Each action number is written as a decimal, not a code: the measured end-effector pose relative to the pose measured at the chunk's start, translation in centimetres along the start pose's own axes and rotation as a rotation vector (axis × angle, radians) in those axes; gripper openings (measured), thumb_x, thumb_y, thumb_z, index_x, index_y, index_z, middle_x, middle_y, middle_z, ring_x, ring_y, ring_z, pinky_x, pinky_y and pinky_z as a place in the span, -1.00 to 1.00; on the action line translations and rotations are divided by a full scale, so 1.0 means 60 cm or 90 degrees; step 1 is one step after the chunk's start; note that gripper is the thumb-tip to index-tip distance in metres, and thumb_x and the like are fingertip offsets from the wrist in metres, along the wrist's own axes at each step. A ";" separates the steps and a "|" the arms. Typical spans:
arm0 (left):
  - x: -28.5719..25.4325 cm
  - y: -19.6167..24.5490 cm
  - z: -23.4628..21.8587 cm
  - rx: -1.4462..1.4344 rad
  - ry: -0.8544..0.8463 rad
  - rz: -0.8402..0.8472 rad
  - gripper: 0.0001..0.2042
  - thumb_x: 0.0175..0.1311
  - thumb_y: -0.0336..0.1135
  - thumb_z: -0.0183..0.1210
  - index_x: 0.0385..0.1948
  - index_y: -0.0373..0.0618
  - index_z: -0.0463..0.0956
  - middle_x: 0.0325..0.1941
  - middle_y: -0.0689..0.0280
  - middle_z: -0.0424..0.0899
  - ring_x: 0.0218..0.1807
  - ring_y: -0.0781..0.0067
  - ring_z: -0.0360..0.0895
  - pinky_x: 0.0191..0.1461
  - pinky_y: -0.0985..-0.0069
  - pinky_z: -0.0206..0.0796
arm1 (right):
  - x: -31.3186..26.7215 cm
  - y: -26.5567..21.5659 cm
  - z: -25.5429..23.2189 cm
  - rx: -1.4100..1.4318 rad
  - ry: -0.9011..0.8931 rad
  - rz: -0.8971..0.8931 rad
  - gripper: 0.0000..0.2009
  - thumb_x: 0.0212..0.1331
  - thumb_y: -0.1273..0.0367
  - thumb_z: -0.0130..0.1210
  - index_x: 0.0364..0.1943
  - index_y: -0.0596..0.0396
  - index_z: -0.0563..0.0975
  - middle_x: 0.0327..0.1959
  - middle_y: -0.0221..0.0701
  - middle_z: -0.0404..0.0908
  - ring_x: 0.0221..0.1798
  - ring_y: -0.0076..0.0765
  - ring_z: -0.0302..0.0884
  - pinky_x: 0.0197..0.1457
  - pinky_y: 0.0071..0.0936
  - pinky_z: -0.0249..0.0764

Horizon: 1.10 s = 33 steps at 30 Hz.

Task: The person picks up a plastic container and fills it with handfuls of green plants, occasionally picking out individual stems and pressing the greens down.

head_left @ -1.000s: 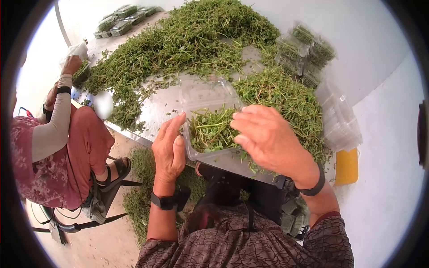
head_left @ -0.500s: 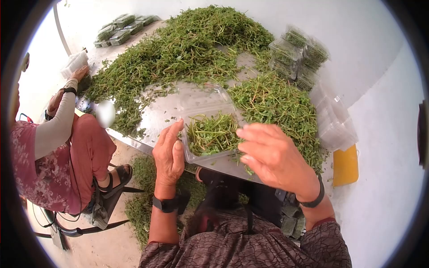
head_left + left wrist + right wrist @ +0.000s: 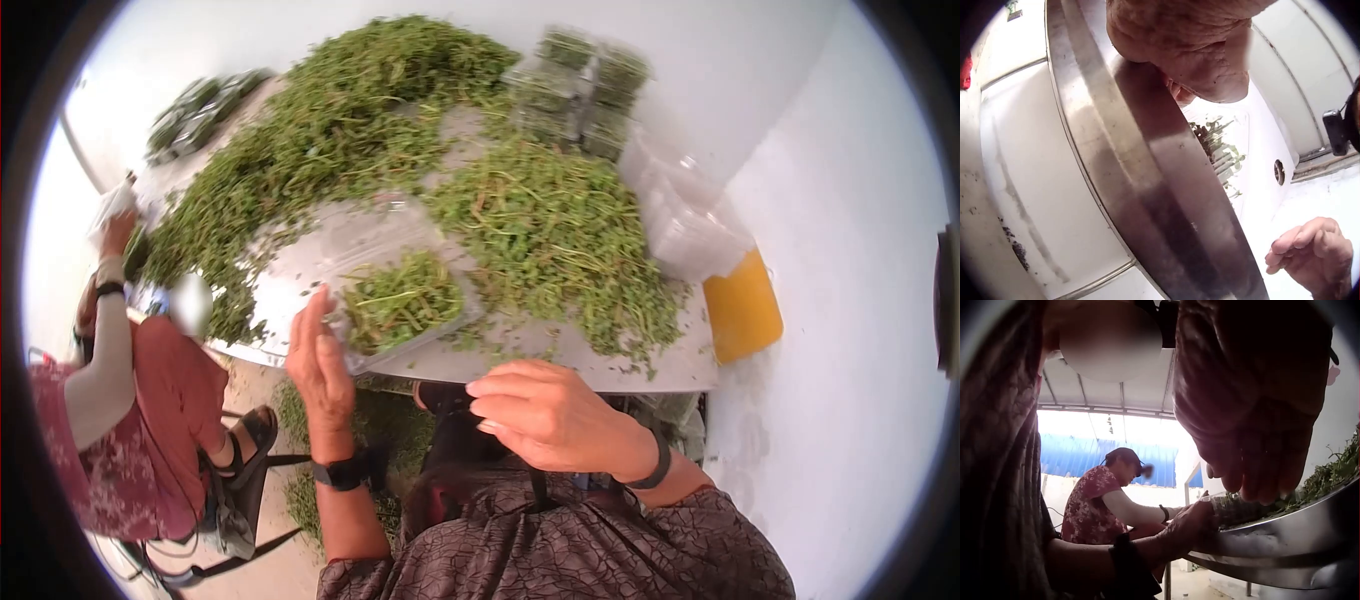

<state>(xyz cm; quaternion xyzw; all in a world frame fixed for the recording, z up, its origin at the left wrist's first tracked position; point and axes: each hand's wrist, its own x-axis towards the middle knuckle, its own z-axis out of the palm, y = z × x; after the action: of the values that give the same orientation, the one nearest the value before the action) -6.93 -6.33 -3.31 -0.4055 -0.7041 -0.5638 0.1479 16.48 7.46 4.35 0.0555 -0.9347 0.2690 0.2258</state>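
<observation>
A clear plastic clamshell box [image 3: 425, 337] stands near the table's front edge, its lid folded back behind it. Leafy green stems [image 3: 405, 300] fill the box. At its left side my left hand [image 3: 322, 365] is upright, fingers extended along the wall. My right hand [image 3: 545, 412] hovers by the front edge, away from the box, fingers loosely bent with nothing seen between them. In the left wrist view the right hand [image 3: 1316, 253] is apart from the table rim [image 3: 1147, 156]. The right wrist view shows its dark palm side [image 3: 1254, 406], with the left hand [image 3: 1191, 528] beyond at the box.
A heap of loose greens [image 3: 550, 240] lies right of the box, a larger heap [image 3: 370, 110] behind. Filled boxes [image 3: 580, 95] are stacked at the back; nested clear containers [image 3: 690, 225] and a yellow panel [image 3: 745, 310] stand right. Another person [image 3: 150, 430] sits left.
My right hand has drawn back from the greens in the box toward me. My left hand stays at the box's left side. The head view has shifted, moving the scene leftward.
</observation>
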 end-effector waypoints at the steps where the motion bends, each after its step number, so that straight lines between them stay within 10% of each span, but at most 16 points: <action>1: -0.003 -0.005 0.003 -0.001 0.009 -0.005 -0.43 0.48 0.07 -0.25 0.22 -0.19 0.46 -0.04 0.12 0.62 -0.18 0.34 0.51 -0.08 0.40 0.36 | -0.003 0.000 0.001 0.000 -0.002 -0.002 -0.78 -0.01 0.50 0.31 -0.24 0.21 0.60 -0.08 -0.23 0.64 -0.01 -0.05 0.59 0.00 -0.23 0.55; 14: 0.000 -0.008 0.000 0.023 -0.004 0.009 -0.45 0.50 0.04 -0.29 0.24 -0.17 0.45 -0.07 0.14 0.60 -0.21 0.41 0.47 -0.15 0.46 0.31 | 0.022 0.052 -0.119 -0.314 0.160 0.121 -0.96 0.03 0.49 0.13 -0.49 0.14 0.51 -0.46 -0.26 0.54 -0.32 -0.06 0.55 -0.25 -0.19 0.51; 21: -0.002 -0.004 0.000 0.021 -0.001 0.003 -0.42 0.49 0.08 -0.28 0.22 -0.19 0.45 -0.07 0.14 0.60 -0.20 0.38 0.48 -0.15 0.45 0.32 | 0.087 0.140 -0.186 -0.444 0.143 0.238 -0.84 0.05 0.43 0.16 -0.29 0.21 0.59 -0.34 -0.09 0.62 -0.23 0.13 0.58 -0.20 -0.05 0.49; 33: 0.002 -0.002 -0.001 0.019 -0.005 0.027 -0.42 0.49 0.09 -0.26 0.20 -0.23 0.46 -0.11 0.15 0.60 -0.35 0.44 0.40 -0.26 0.48 0.28 | 0.136 0.239 -0.166 -0.540 0.028 0.299 -0.98 -0.17 0.53 0.14 -0.59 0.17 0.58 -0.52 -0.08 0.62 -0.34 0.10 0.64 -0.26 -0.08 0.54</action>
<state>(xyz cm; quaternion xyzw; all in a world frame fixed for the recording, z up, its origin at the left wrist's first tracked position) -7.13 -6.34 -3.32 -0.4202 -0.7042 -0.5485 0.1632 9.86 25.03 8.70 -0.2594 -0.9441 -0.0911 0.1816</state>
